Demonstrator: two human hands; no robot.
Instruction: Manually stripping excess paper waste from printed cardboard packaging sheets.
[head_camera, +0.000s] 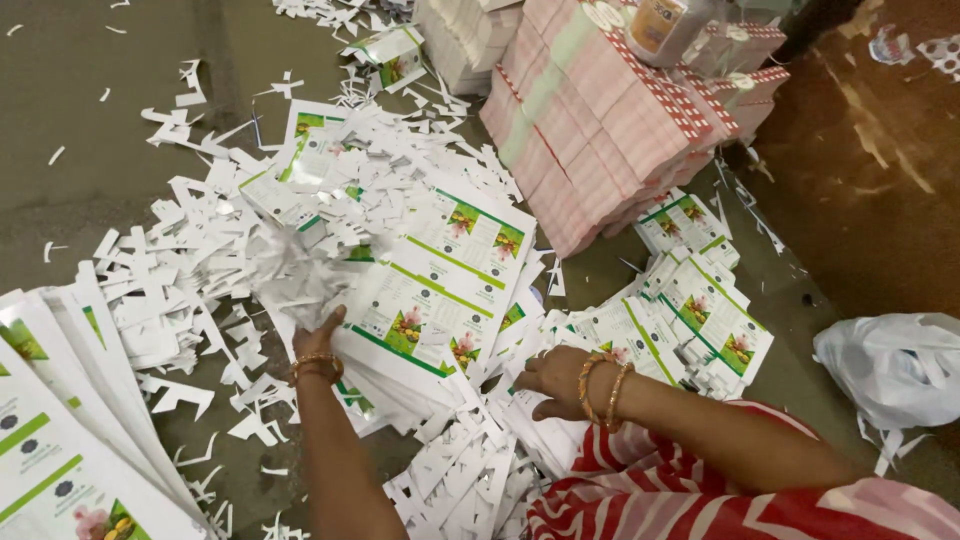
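Observation:
My left hand, with a gold bangle at the wrist, grips a blurred bunch of white paper trimmings at the near-left edge of a stack of printed carton sheets. The sheets are white with green bands and flower pictures. My right hand, wearing two bangles, lies palm down on a pile of cut-out carton blanks just right of the sheets, holding nothing.
White paper offcuts litter the grey floor all around. More printed sheets fan out at the bottom left. A tall pink bundled stack stands behind, and a white plastic bag lies at the right.

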